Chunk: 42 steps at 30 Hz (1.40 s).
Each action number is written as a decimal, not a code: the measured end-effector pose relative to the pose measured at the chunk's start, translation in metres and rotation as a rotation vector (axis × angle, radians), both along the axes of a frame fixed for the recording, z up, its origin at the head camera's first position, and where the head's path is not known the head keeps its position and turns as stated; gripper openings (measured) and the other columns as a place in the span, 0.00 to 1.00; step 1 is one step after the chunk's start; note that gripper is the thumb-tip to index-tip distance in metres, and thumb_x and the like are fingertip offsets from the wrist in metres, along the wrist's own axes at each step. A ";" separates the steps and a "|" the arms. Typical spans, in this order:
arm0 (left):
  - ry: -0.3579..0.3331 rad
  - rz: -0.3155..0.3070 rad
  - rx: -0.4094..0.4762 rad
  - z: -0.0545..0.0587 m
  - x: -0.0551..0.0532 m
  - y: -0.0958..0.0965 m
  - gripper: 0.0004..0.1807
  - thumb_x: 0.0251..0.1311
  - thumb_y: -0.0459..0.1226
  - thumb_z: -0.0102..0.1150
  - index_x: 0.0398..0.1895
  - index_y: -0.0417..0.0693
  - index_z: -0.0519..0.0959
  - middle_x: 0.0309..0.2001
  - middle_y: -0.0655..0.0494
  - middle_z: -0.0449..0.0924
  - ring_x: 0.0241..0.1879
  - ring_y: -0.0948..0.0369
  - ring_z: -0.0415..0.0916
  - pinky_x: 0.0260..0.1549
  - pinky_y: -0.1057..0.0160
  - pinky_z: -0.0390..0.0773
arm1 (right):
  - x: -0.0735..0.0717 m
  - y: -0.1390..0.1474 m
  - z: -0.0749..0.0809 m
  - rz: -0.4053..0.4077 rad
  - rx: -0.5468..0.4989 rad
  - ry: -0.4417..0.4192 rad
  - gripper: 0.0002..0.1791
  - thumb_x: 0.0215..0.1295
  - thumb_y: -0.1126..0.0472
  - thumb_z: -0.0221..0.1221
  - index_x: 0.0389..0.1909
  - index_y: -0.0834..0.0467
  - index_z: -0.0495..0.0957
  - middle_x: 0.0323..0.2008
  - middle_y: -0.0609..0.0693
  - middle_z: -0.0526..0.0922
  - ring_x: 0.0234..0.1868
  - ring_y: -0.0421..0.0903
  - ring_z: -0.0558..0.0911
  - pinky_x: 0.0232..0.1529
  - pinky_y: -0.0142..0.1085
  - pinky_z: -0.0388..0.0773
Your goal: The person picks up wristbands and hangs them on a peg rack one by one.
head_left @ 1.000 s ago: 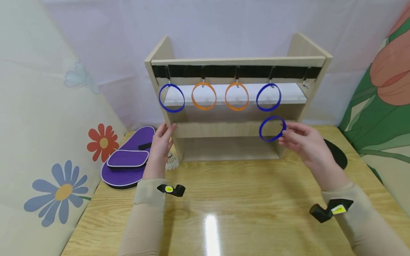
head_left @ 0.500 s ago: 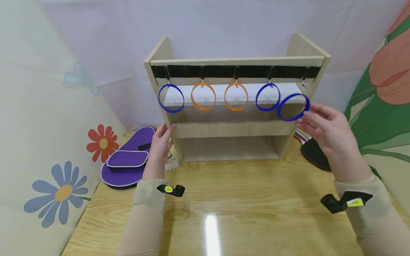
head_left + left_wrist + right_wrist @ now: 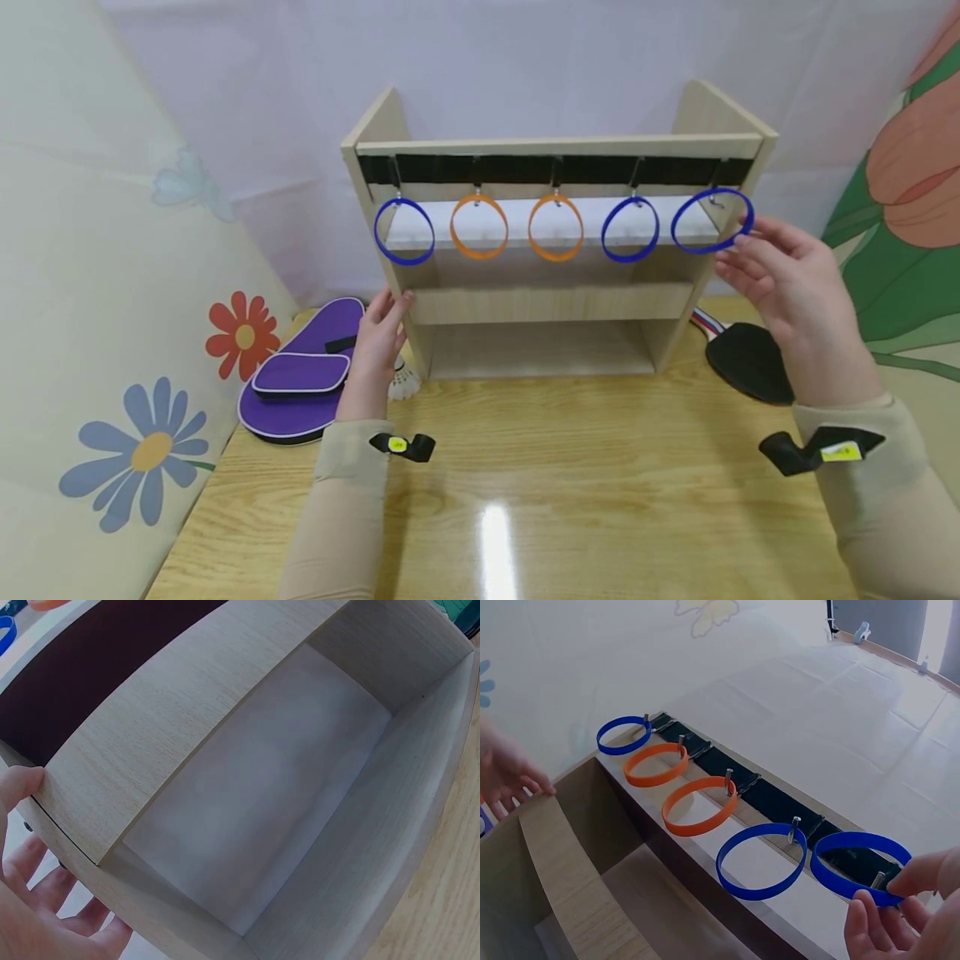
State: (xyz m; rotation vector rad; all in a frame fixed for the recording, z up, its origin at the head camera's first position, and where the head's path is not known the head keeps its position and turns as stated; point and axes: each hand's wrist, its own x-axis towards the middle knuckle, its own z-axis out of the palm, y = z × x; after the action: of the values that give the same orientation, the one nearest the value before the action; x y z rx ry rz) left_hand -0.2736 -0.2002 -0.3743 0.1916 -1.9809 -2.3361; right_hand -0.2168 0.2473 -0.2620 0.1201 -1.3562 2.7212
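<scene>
In the head view my right hand (image 3: 798, 287) pinches a blue wristband (image 3: 675, 225) by its right side, thumb against fingertips. The band is held up at the rightmost hook (image 3: 716, 200), which shows through its loop. Two orange wristbands (image 3: 453, 233) (image 3: 697, 827) and two other blue wristbands (image 3: 761, 889) (image 3: 622, 748) hang from the hooks to the left. My left hand (image 3: 378, 333) grips the left side panel of the wooden shelf (image 3: 547, 304), thumb at the front and fingers along the outside (image 3: 56, 889).
A black strip (image 3: 517, 170) bearing the hooks runs along the shelf's top board. A purple paddle case (image 3: 300, 417) and a shuttlecock (image 3: 405, 382) lie left on the wooden table (image 3: 555, 467). A black table tennis paddle (image 3: 750, 364) lies at right.
My right hand has carried the blue wristband up and to the right, from below the hanging bands to the rightmost hook. My left hand stays on the shelf's side.
</scene>
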 end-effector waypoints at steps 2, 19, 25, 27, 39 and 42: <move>0.001 0.001 0.002 0.000 0.000 0.000 0.32 0.71 0.42 0.53 0.77 0.57 0.59 0.77 0.51 0.56 0.74 0.58 0.56 0.76 0.54 0.54 | -0.002 0.002 -0.001 -0.007 -0.009 -0.003 0.10 0.64 0.77 0.57 0.43 0.65 0.80 0.34 0.56 0.85 0.30 0.50 0.87 0.34 0.38 0.87; 0.016 -0.002 -0.008 -0.001 0.001 0.000 0.32 0.71 0.43 0.53 0.77 0.57 0.59 0.77 0.52 0.57 0.74 0.58 0.56 0.76 0.52 0.52 | -0.011 0.009 -0.012 -0.005 0.071 -0.070 0.09 0.64 0.74 0.60 0.42 0.60 0.82 0.34 0.52 0.86 0.31 0.47 0.87 0.35 0.36 0.86; 0.022 -0.004 0.002 -0.001 0.000 0.000 0.32 0.71 0.42 0.52 0.77 0.56 0.59 0.77 0.51 0.56 0.74 0.57 0.57 0.76 0.53 0.53 | -0.013 0.008 -0.014 -0.017 0.114 -0.092 0.09 0.64 0.72 0.62 0.43 0.59 0.82 0.34 0.51 0.86 0.31 0.46 0.86 0.34 0.36 0.86; 0.020 -0.003 0.002 -0.001 0.000 0.000 0.32 0.71 0.42 0.53 0.77 0.56 0.59 0.77 0.51 0.57 0.73 0.57 0.57 0.76 0.53 0.54 | -0.014 0.009 -0.015 -0.019 0.122 -0.093 0.09 0.64 0.72 0.62 0.43 0.58 0.82 0.34 0.51 0.86 0.31 0.46 0.86 0.34 0.35 0.86; 0.008 0.001 0.000 -0.003 0.000 0.002 0.31 0.72 0.44 0.52 0.76 0.60 0.60 0.77 0.53 0.57 0.74 0.59 0.55 0.76 0.54 0.52 | -0.007 0.018 -0.033 0.038 0.219 -0.076 0.08 0.67 0.66 0.60 0.44 0.55 0.83 0.38 0.47 0.87 0.34 0.43 0.87 0.36 0.34 0.86; 0.024 0.001 0.000 -0.004 -0.001 0.003 0.31 0.72 0.44 0.52 0.77 0.57 0.59 0.77 0.53 0.57 0.74 0.59 0.56 0.76 0.55 0.53 | -0.004 0.016 -0.046 0.052 0.253 -0.074 0.08 0.68 0.66 0.60 0.45 0.55 0.82 0.38 0.47 0.85 0.35 0.42 0.86 0.37 0.33 0.86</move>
State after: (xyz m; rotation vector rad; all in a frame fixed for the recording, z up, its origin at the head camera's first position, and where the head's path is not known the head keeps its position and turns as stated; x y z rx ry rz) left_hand -0.2744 -0.1976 -0.3787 0.1636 -1.9699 -2.3265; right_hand -0.2213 0.2634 -0.3082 0.0752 -1.7370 2.6058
